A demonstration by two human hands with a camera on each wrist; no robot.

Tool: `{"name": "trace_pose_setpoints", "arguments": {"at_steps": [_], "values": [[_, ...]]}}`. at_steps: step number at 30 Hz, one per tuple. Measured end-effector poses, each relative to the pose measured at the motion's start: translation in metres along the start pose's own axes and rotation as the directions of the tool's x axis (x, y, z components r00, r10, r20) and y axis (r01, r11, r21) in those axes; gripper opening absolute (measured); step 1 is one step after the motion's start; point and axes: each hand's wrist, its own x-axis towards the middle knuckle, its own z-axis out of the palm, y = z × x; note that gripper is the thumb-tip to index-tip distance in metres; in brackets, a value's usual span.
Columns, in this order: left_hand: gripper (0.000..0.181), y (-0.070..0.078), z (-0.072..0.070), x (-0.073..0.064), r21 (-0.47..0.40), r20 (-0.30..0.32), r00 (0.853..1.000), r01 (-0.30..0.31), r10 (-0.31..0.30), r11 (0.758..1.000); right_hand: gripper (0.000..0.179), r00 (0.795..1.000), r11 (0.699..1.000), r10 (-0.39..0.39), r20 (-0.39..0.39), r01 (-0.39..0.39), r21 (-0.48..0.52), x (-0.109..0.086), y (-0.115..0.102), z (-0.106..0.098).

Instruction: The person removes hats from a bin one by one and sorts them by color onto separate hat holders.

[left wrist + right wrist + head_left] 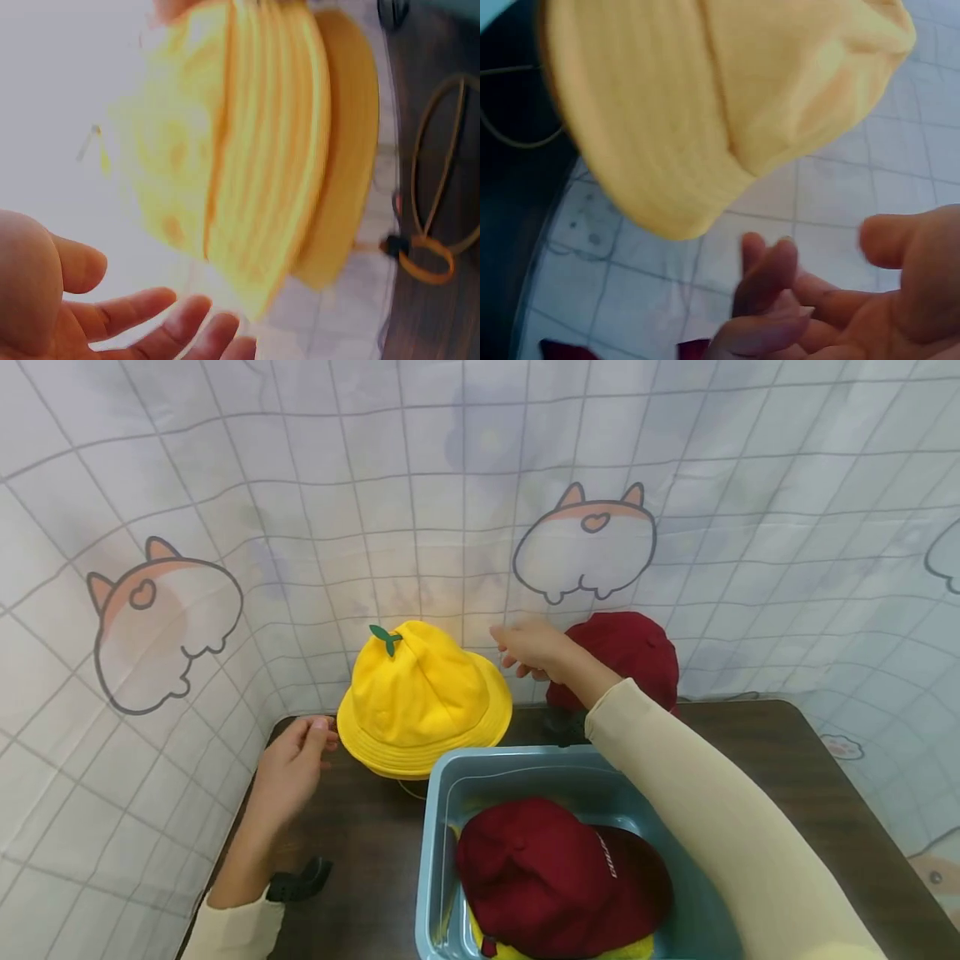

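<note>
A yellow bucket hat (420, 693) with a green sprout on top stands at the back of the dark table, left of centre. Beside the left edge of its brim is my left hand (288, 772). In the left wrist view, that hand's fingers (135, 311) are spread and relaxed, apart from the hat. My right hand (536, 647) is off the hat's right side, in front of a dark red cap (630, 652). The right wrist view shows the right hand's loosely bent fingers (769, 281) with nothing in them. An orange-yellow cord (431, 259) hangs by the brim.
A light blue bin (435, 827) sits at the front centre, holding another dark red cap (525, 868) on top of something yellow. Behind and around the table (360, 877) hangs a white gridded curtain (450, 485). My right forearm crosses over the bin.
</note>
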Motion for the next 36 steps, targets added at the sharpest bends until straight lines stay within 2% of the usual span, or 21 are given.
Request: {"name": "trace_pose_setpoints", "arguments": {"at_steps": [3,7,12,15,21,30,36], "values": [[0.062,-0.011,-0.005,0.018,0.009,0.016,0.998,0.068,-0.068,0.998,0.046,1.000,0.997,0.008,0.021,-0.006,-0.073,-0.004,0.011,0.003],[0.065,-0.025,-0.003,0.037,0.012,0.081,0.987,0.135,-0.136,0.991,0.041,0.999,0.988,-0.020,0.028,0.024,-0.152,-0.010,0.023,0.010],[0.066,-0.034,0.006,0.052,-0.059,0.141,0.977,0.168,-0.159,0.984,0.043,0.997,0.995,0.039,0.072,-0.032,-0.093,-0.011,0.035,0.015],[0.065,-0.035,0.008,0.056,-0.096,0.148,0.974,0.187,-0.172,0.978,0.040,0.991,0.997,0.069,0.113,-0.065,-0.039,-0.010,0.042,0.017],[0.059,-0.031,0.009,0.059,-0.143,0.143,0.970,0.216,-0.196,0.966,0.034,0.981,0.996,0.070,0.180,-0.078,0.043,-0.008,0.051,0.021],[0.051,-0.030,0.016,0.063,-0.189,0.153,0.962,0.255,-0.228,0.948,0.025,0.976,0.983,0.088,0.201,-0.117,0.139,-0.007,0.055,0.027],[0.052,-0.035,0.021,0.065,-0.200,0.153,0.959,0.265,-0.237,0.943,0.026,0.973,0.981,0.089,0.212,-0.122,0.151,-0.005,0.061,0.031]]}}
